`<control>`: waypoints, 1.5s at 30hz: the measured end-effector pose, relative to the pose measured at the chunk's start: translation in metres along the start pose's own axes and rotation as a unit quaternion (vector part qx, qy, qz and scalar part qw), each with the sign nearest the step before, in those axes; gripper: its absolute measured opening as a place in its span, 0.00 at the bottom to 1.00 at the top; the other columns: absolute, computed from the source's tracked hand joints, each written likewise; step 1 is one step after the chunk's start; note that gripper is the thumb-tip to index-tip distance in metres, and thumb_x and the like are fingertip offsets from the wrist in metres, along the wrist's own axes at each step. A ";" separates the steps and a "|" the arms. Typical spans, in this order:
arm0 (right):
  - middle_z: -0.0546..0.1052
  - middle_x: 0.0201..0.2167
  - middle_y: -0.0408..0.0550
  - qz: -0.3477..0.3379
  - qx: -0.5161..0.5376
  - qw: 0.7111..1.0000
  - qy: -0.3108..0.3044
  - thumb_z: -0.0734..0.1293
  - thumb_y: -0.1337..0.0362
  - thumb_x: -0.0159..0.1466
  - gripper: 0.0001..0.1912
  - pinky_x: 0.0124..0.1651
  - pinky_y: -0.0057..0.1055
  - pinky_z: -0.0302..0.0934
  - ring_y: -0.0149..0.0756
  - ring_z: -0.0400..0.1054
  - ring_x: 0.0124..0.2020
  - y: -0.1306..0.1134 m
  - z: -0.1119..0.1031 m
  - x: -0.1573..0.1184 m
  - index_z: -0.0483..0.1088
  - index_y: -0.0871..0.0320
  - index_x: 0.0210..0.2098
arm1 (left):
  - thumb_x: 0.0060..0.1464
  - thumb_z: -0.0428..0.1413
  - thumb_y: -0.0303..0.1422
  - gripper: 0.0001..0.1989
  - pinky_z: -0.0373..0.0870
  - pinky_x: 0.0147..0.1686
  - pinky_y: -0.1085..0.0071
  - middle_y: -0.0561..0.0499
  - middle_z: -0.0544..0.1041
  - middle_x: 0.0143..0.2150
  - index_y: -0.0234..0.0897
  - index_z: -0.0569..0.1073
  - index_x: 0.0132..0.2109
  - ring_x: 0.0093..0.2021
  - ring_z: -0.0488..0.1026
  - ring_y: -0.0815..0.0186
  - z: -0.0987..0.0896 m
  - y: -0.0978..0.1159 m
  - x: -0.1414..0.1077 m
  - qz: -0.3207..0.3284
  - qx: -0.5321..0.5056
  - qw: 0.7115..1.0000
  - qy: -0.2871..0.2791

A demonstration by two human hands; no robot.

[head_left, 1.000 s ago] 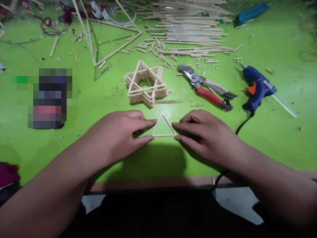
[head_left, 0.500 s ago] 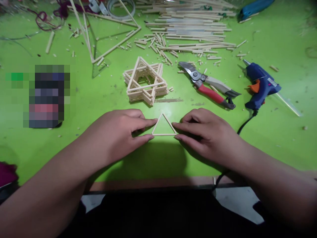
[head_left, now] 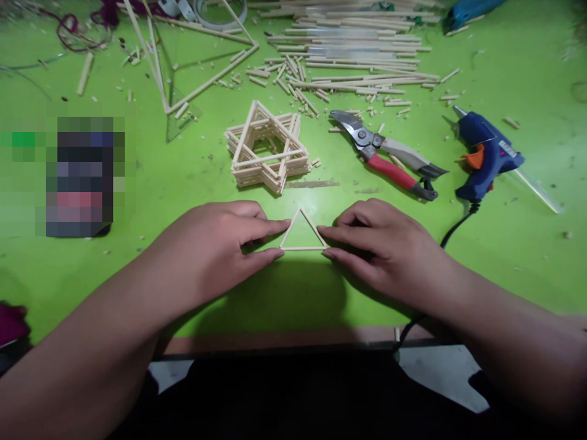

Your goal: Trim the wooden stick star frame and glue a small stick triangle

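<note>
- The wooden-stick triangle is laid on the green surface, near the six-pointed stick star.
- It is framed by the left hand and right hand, thumbs and forefingers spread, fingertips set against it.
- The earlier apex gap appears closed, so its outline seems completed.

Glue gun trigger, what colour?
Orange. The trigger shows best in the head view, against the blue glue gun.

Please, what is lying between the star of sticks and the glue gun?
Between the star and the glue gun lie the shears, plus a few small stick pieces; the head view shows this.
</note>
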State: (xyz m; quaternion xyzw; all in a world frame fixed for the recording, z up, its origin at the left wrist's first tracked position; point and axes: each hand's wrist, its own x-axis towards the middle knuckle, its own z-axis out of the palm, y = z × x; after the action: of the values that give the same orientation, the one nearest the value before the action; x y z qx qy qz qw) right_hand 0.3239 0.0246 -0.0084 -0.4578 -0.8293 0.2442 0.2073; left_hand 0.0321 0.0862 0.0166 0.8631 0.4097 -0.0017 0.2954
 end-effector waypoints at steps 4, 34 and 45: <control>0.82 0.45 0.56 0.001 0.001 1.000 -0.004 0.70 0.62 0.76 0.14 0.48 0.50 0.70 0.50 0.75 0.45 0.000 0.000 0.000 0.85 0.54 0.57 | 0.69 0.62 0.43 0.19 0.66 0.37 0.67 0.50 0.86 0.45 0.49 0.86 0.62 0.39 0.79 0.61 0.000 0.001 0.000 -0.005 0.000 1.000 -0.004; 0.82 0.43 0.56 -0.020 -0.006 1.000 0.015 0.72 0.63 0.75 0.14 0.47 0.47 0.68 0.48 0.75 0.43 0.002 0.002 0.000 0.85 0.60 0.56 | 0.69 0.61 0.43 0.18 0.67 0.38 0.65 0.49 0.84 0.43 0.49 0.87 0.61 0.39 0.78 0.60 0.000 -0.002 0.002 -0.003 -0.002 1.000 -0.008; 0.83 0.45 0.58 -0.010 0.005 1.000 -0.002 0.71 0.66 0.74 0.16 0.49 0.48 0.70 0.50 0.76 0.46 0.001 -0.003 -0.001 0.84 0.63 0.59 | 0.69 0.61 0.39 0.17 0.69 0.38 0.67 0.49 0.86 0.44 0.45 0.88 0.59 0.37 0.79 0.63 -0.003 -0.011 -0.001 0.033 -0.026 0.999 0.020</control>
State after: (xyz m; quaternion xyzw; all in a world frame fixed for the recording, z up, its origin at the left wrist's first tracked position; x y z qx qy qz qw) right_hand 0.3267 0.0253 -0.0065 -0.4481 -0.8329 0.2474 0.2101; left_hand 0.0228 0.0925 0.0132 0.8681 0.3868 0.0356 0.3090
